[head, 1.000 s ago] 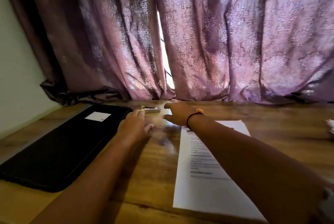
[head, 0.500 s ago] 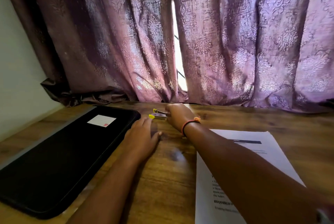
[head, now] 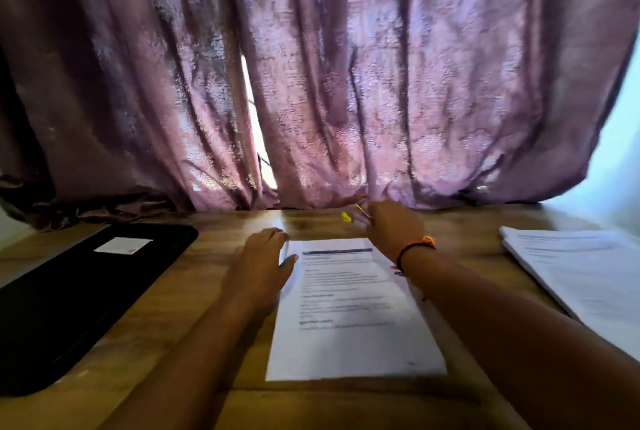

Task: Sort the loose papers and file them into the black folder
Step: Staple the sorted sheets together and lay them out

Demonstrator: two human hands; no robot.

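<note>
1. Stapler (head: 346,217), or what looks like one, sits in the right hand (head: 391,228). The fingers curl round it at the far edge of the table (head: 207,294), just beside the curtain (head: 346,83); blur hides the exact hold.
2. Left hand (head: 263,263) lies flat with relaxed fingers on the top left corner of the printed sheet (head: 353,332), mid-table.
3. Squaring the corner first and pinning it with that palm should give a clean staple.
4. Black folder (head: 86,291) lies closed at the left, well apart from the sheet; a further stack of papers (head: 581,273) waits at the right.
5. Bare wood between folder and sheet offers sliding room; the curtain hem crowds the far edge, so drawing the tool inward looks safest.
</note>
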